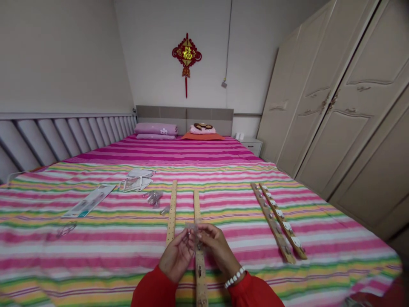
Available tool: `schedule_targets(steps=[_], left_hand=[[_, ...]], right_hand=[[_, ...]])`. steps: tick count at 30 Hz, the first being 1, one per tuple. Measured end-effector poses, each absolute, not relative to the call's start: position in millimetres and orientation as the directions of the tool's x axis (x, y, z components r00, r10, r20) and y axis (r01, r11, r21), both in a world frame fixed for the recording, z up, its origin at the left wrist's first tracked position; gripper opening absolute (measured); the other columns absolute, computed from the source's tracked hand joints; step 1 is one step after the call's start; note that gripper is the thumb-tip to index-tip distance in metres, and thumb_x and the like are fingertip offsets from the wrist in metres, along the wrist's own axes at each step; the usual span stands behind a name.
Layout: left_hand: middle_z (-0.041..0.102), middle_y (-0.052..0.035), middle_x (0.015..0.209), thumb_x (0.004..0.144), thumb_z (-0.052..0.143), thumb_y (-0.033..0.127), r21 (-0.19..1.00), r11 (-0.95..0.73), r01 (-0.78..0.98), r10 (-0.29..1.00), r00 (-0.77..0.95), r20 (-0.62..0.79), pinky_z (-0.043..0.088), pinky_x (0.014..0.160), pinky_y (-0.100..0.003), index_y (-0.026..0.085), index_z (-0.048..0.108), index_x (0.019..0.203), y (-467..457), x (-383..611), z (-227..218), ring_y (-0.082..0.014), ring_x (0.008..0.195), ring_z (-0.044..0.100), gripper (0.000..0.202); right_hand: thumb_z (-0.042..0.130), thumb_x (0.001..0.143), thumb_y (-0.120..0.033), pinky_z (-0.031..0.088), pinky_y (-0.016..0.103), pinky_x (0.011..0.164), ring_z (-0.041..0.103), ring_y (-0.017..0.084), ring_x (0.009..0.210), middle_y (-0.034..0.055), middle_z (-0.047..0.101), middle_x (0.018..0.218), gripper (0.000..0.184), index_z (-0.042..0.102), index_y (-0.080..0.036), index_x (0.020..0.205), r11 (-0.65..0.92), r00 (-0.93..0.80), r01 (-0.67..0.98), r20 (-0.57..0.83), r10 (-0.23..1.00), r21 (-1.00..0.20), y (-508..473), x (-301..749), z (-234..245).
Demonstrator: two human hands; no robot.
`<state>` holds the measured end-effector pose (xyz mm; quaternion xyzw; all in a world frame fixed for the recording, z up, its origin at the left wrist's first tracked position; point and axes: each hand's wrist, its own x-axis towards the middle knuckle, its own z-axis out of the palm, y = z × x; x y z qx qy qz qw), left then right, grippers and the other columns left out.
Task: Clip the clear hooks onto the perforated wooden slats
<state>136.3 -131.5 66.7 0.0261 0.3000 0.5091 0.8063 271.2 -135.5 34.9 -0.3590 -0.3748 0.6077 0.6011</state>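
Observation:
My left hand point(177, 255) and my right hand point(216, 247) meet over a wooden strip with holes point(200, 268) lying on the striped bedspread point(96, 247). Both pinch a small clear plastic bag point(193, 230) with small metal parts in it. A second holed wooden strip point(172, 213) lies just left of my left hand. My right wrist wears a white bead bracelet point(234, 277). Both sleeves are red.
Two more wooden strips fitted with white parts point(278, 221) lie to the right. Clear packets point(154, 198), opened white wrappers point(137, 181) and a long package point(89, 201) lie at the left. Pillows point(156, 129) sit by the headboard. A wardrobe point(345, 111) stands along the right.

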Motion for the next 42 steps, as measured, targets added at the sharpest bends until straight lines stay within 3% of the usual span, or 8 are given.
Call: schedule_targets(steps=[6,15,19,22,25,31,36,42], left_hand=[[0.066,-0.0076,0.069,0.091,0.041,0.007,0.260,0.558,-0.788,0.787,0.403,-0.468,0.051,0.051,-0.012,0.008,0.059,0.080,-135.3,142.8,68.9,-0.0066,0.056,0.063,0.022],[0.071,-0.0072,0.077,0.085,0.049,0.003,0.452,0.483,-0.750,0.851,0.283,-0.442,0.055,0.060,-0.015,0.009,0.064,0.093,-130.7,141.5,55.1,-0.0104,0.067,0.069,0.018],[0.072,-0.0093,0.079,0.080,0.060,0.008,0.637,0.430,-0.640,0.896,0.211,-0.391,0.055,0.064,-0.019,0.010,0.067,0.088,-132.0,142.0,51.3,-0.0132,0.070,0.069,0.011],[0.073,-0.0091,0.085,0.071,0.073,0.020,0.854,0.267,-0.446,0.962,0.177,-0.208,0.054,0.070,-0.024,0.014,0.069,0.096,-137.5,144.4,52.5,-0.0168,0.075,0.069,0.026],[0.073,-0.0080,0.092,0.066,0.078,0.029,0.954,0.050,-0.295,0.988,0.155,-0.004,0.052,0.077,-0.027,0.017,0.070,0.100,-142.3,146.5,53.6,-0.0190,0.083,0.067,0.037],[0.070,-0.0051,0.071,0.058,0.080,0.038,0.970,0.057,-0.236,0.998,-0.028,-0.065,0.048,0.063,-0.024,0.014,0.070,0.076,-133.7,143.2,49.0,-0.0164,0.068,0.063,0.031],[0.072,-0.0066,0.078,0.054,0.082,0.026,0.970,0.052,-0.238,0.996,-0.055,-0.067,0.050,0.072,-0.027,0.014,0.071,0.079,-131.3,144.6,58.3,-0.0195,0.077,0.065,0.029],[0.070,-0.0037,0.072,0.058,0.079,0.024,0.984,-0.064,-0.164,0.995,-0.084,0.051,0.049,0.068,-0.025,0.017,0.070,0.070,-130.8,144.1,65.2,-0.0180,0.071,0.063,0.017]], right_hand=[[0.081,0.061,-0.039,0.037,0.023,0.050,0.054,0.013,0.056,0.0030,0.069,0.068,0.029,0.070,-0.017,0.075,0.029,0.087,-0.426,-0.009,0.996,-0.904,-133.8,269.2,35.1],[0.078,0.063,-0.043,0.032,0.021,0.044,0.043,0.008,0.043,-0.0040,0.056,0.050,0.029,0.066,-0.017,0.067,0.073,0.119,-0.391,0.028,0.993,-0.917,-123.4,277.0,34.6],[0.079,0.062,-0.040,0.037,0.022,0.046,0.048,0.009,0.045,-0.0027,0.059,0.050,0.028,0.067,-0.016,0.068,0.068,0.142,-0.422,0.008,0.990,-0.904,-123.7,275.7,31.5],[0.080,0.062,-0.035,0.044,0.024,0.051,0.055,0.011,0.050,-0.0004,0.064,0.057,0.024,0.068,-0.016,0.070,0.040,0.124,-0.522,-0.030,0.992,-0.852,-125.6,272.2,29.6],[0.081,0.062,-0.029,0.048,0.024,0.054,0.059,0.012,0.053,0.0010,0.067,0.061,0.020,0.068,-0.016,0.071,-0.003,0.097,-0.654,-0.088,0.991,-0.756,-126.9,269.9,28.5],[0.082,0.061,-0.019,0.052,0.021,0.061,0.066,0.013,0.066,0.0047,0.072,0.075,0.019,0.068,-0.016,0.073,-0.081,0.043,-0.763,-0.175,0.984,-0.641,-128.2,269.4,29.9],[0.082,0.062,-0.018,0.050,0.019,0.057,0.066,0.013,0.066,0.0025,0.071,0.074,0.022,0.066,-0.017,0.076,-0.129,-0.048,-0.805,-0.152,0.987,-0.580,-130.1,263.4,28.1],[0.083,0.061,-0.022,0.043,0.017,0.049,0.060,0.009,0.057,0.0006,0.069,0.072,0.023,0.067,-0.018,0.078,-0.167,-0.088,-0.736,-0.152,0.984,-0.656,-132.3,260.2,26.6]])
